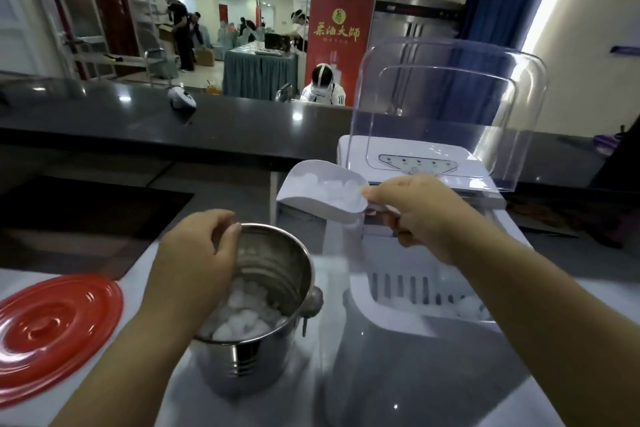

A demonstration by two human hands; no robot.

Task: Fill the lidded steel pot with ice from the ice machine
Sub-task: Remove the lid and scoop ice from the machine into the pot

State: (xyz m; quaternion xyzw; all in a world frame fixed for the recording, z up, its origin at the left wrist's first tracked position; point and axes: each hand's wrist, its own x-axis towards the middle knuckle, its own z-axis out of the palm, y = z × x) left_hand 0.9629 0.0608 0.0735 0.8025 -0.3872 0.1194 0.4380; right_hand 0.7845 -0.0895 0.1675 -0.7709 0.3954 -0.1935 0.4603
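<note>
A steel pot (256,354) stands uncovered on the counter, partly filled with ice cubes (246,317). My left hand (197,253) grips its far left rim. My right hand (420,215) holds the handle of a white scoop (322,191) loaded with ice, raised just above and to the right of the pot. The white ice machine (415,315) sits to the right with its clear lid (450,97) swung up. Its white basket (415,284) holds some ice at the right. The pot's red lid (52,329) lies flat on the counter at the left.
A dark raised bar counter (138,114) runs across behind, with a small white device (181,99) on it. Beyond it are a seated person (322,87), a red banner (341,38) and a draped table. A dark recess lies at the left.
</note>
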